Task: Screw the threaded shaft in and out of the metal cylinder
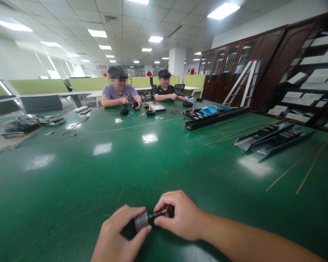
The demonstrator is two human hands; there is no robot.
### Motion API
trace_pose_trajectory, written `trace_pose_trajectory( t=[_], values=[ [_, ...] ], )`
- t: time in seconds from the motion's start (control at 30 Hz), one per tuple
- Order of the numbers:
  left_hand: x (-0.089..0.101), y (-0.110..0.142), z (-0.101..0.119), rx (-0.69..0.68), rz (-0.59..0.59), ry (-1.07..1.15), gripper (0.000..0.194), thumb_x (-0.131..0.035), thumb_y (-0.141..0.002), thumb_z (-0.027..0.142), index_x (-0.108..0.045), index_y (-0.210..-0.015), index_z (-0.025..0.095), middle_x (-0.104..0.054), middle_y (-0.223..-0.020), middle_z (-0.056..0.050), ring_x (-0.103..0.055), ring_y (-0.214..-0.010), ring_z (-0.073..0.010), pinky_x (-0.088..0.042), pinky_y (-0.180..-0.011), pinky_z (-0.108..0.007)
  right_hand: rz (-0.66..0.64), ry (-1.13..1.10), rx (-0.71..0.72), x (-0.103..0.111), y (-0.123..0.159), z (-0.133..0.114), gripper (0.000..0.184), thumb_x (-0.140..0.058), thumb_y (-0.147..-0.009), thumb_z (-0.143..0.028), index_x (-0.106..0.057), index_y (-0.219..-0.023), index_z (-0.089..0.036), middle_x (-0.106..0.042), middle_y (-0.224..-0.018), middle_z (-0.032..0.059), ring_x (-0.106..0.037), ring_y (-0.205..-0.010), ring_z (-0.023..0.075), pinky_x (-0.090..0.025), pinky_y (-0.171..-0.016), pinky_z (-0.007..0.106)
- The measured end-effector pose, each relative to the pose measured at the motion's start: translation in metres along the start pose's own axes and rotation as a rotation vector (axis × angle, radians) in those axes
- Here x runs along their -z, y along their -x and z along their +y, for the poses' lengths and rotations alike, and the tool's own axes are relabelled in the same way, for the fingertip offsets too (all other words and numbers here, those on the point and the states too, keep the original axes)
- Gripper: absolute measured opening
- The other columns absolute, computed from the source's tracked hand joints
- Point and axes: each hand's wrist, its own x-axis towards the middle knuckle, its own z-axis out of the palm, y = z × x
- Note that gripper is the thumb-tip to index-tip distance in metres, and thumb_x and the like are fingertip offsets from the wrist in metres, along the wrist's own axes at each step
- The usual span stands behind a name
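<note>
The left hand [117,233] is half curled, with the small grey can [141,222] pinched between thumb and fingers. The right hand [182,216] has its fingertips nearly together around the thin dark rod [160,213] that points out from the can, near the front of the green counter [71,185]. It would be best to hold the can still, line the rod up straight and be gentle.
</note>
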Motion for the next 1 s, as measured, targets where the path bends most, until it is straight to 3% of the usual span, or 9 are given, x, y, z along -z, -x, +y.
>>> trace_pose_trajectory(
  t=[0.2,0.37,1.0],
  values=[
    [0.0002,0.0016,0.0005,0.002,0.0,0.002,0.025,-0.076,-0.078,0.037,-0.071,-0.1,0.026,-0.076,-0.086,0.001,-0.074,-0.074,-0.0171,-0.061,-0.064,-0.022,0.005,0.008,0.004,-0.0001,-0.0003,0.0002,0.01,-0.075,-0.073,-0.022,-0.073,-0.081,-0.017,-0.063,-0.067,-0.0015,-0.057,-0.061,0.0117,-0.041,-0.059,0.022],
    [0.0024,0.0025,-0.0015,0.034,-0.079,-0.006,0.026,-0.075,-0.08,0.036,-0.069,-0.104,0.028,-0.075,-0.089,0.003,-0.073,-0.076,-0.0149,-0.061,-0.072,-0.022,0.013,-0.005,-0.002,-0.0001,-0.0007,-0.0012,0.011,-0.075,-0.072,-0.021,-0.073,-0.081,-0.017,-0.063,-0.067,-0.0017,-0.056,-0.06,0.0112,-0.04,-0.058,0.021],
    [0.0029,0.0014,-0.0021,0.039,-0.021,0.013,0.026,-0.076,-0.079,0.037,-0.07,-0.103,0.029,-0.075,-0.087,0.004,-0.073,-0.073,-0.0149,-0.061,-0.07,-0.022,0.028,-0.014,0.006,0.001,-0.001,-0.0007,0.01,-0.076,-0.071,-0.02,-0.072,-0.079,-0.017,-0.062,-0.065,-0.0022,-0.057,-0.059,0.0111,-0.041,-0.058,0.021]
  ],
)
